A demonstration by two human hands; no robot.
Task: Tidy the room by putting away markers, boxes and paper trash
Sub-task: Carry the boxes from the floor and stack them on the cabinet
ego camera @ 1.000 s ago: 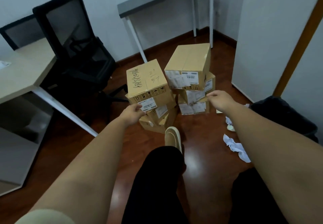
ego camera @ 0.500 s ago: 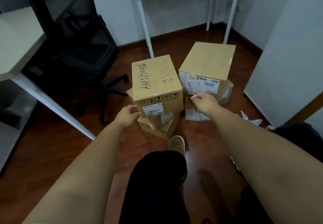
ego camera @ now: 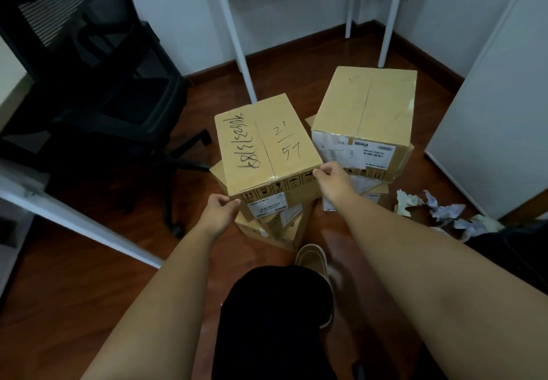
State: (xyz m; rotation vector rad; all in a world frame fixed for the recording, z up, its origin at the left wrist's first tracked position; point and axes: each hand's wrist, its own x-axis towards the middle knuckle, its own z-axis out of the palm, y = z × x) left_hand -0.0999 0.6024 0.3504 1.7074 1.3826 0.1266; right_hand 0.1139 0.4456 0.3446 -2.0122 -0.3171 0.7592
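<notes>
The step in hand looks like the boxes. The written-on box (ego camera: 268,148) sits on top of a leaning stack on the floor, in the middle of the view. The left hand (ego camera: 218,213) curls its fingers at the near left corner, at 7 o'clock on the box. The right hand (ego camera: 332,178) pinches the near right corner, at 4 o'clock. Next, both hands should lift it straight up, so the stack stays put. Crumpled paper (ego camera: 439,210) lies at 3 o'clock, waiting.
</notes>
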